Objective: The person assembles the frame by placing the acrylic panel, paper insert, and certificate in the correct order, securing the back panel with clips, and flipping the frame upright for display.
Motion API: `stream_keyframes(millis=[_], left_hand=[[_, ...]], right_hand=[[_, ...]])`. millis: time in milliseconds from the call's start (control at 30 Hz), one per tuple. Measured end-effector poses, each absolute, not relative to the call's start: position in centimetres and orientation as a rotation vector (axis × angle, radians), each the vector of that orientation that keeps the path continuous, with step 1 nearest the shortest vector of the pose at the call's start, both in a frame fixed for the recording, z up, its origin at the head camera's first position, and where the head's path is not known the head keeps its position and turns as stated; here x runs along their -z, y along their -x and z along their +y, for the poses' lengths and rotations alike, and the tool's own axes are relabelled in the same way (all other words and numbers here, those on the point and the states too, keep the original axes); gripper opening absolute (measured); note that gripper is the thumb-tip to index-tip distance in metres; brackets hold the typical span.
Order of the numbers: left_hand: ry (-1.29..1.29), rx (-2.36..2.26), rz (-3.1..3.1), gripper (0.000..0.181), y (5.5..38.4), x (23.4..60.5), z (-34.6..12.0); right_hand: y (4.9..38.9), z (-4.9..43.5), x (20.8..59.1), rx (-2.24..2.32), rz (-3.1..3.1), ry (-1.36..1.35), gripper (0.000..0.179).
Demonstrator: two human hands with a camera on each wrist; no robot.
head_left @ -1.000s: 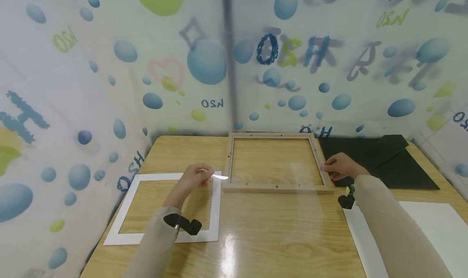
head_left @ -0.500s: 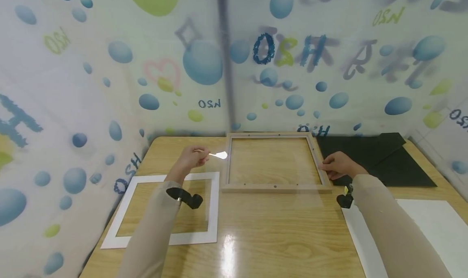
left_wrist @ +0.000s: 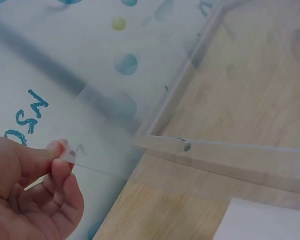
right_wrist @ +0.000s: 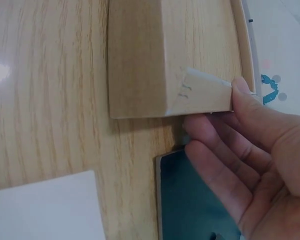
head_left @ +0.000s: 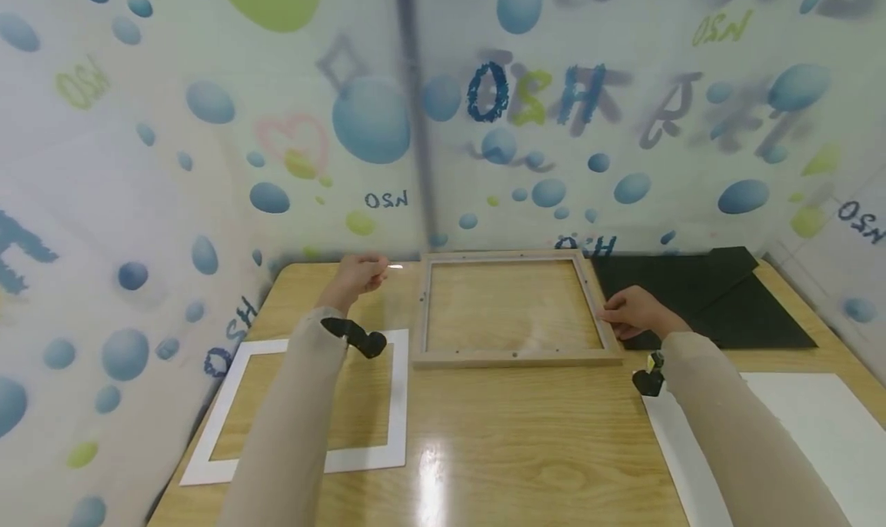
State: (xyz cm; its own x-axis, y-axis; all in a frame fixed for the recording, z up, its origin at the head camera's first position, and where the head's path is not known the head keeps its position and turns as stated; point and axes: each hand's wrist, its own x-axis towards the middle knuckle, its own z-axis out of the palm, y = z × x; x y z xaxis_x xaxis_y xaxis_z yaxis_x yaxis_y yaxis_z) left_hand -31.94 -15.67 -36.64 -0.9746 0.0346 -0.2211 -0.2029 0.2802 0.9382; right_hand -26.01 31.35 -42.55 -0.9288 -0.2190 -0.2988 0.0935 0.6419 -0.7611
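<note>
Shift: since the earlier frame, we are finding our left hand [head_left: 356, 277] farther back, near the far edge of the counter [head_left: 519, 450], with the clear sheet [left_wrist: 105, 135] going along with it; our right hand [head_left: 633, 311] is staying at the same rail.
Clear sheet: we are seeing it reaching from the left fingertips across the wooden frame [head_left: 477, 359]; being see-through, it is hiding its far limits from us.
Left grip: we are pinching the sheet's edge between thumb and fingers.
Right grip: we are holding the frame's right rail toward its near end, thumb on the wood, fingers below; whether the sheet is caught there too, we cannot tell.
Sheet handling: we are judging it thin, light, bendy, slick and easily smudged, so we are favouring opposite edges over the middle.
Frame handling: it is lying flat on the counter; we are guessing it stiff and fairly light, best steadied by an outer rail.
Left side: a white mat [head_left: 398, 404] is lying under our left forearm.
Right side: a black panel [head_left: 678, 281] is lying beyond our right hand, a white panel [head_left: 820, 411] nearer us.
Behind: a printed backdrop [head_left: 277, 111] is hanging.
</note>
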Motion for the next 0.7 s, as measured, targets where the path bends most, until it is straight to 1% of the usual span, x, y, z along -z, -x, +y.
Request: stream_keyframes(millis=[100,133,333,400,600,700], left_hand=[[0.152,-1.787,2.328,0.019,32.7,36.3,-15.2],[0.150,-1.787,2.324,0.020,32.9,36.2,-15.0],[0.167,-1.798,2.286,0.034,34.2,36.1,-13.8],[0.191,-1.811,2.280,0.036,34.6,36.4,-13.3],[0.232,-1.789,2.256,0.033,35.7,37.9,-12.5],[0.234,-1.789,2.251,0.032,36.1,38.1,-12.0]], right_hand=[[26.0,31.3,42.5,1.175,2.514,0.056,0.043],[26.0,31.2,42.5,1.171,2.518,0.048,0.042],[25.9,30.9,42.2,1.171,2.530,0.037,0.040],[25.9,30.9,42.3,1.178,2.534,0.031,0.040],[25.9,30.9,42.8,1.180,2.544,0.046,0.041],[25.9,30.8,42.7,1.171,2.559,0.065,0.034]])
